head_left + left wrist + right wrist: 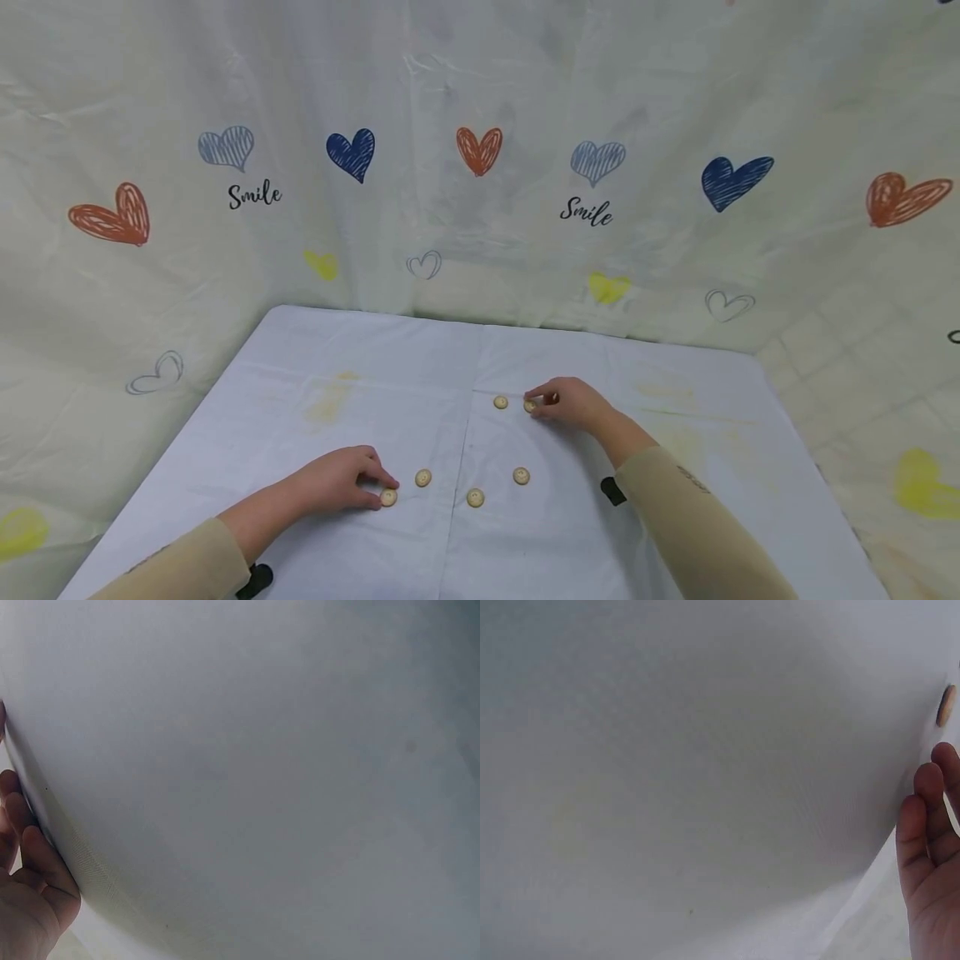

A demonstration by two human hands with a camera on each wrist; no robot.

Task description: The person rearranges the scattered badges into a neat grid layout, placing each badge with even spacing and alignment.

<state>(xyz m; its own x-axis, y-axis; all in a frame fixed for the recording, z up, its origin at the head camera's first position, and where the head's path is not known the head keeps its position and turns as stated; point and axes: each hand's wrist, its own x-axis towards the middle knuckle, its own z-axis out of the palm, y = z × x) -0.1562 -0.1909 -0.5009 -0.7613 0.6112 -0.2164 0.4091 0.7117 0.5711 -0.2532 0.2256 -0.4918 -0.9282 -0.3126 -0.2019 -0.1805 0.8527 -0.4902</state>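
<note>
Several round, light wooden buttons lie on the white-covered table. At the left, my left hand (337, 481) pinches one button (388, 497) at its edges between thumb and forefinger. My right hand (573, 404), farther back on the right, holds another button (530, 406) between thumb and fingertips. Just left of it lies a loose button (500, 402). In the left wrist view, curled fingers (46, 866) show at the left edge. In the right wrist view, fingers (913, 825) reach over the cloth below a button (946, 706).
Between the two hands and nearer the front lie three more buttons: one (423, 477) beside my left hand, one (476, 497) in the middle, one (521, 476) to the right. A white curtain with printed hearts (480, 152) hangs behind the table (600, 533).
</note>
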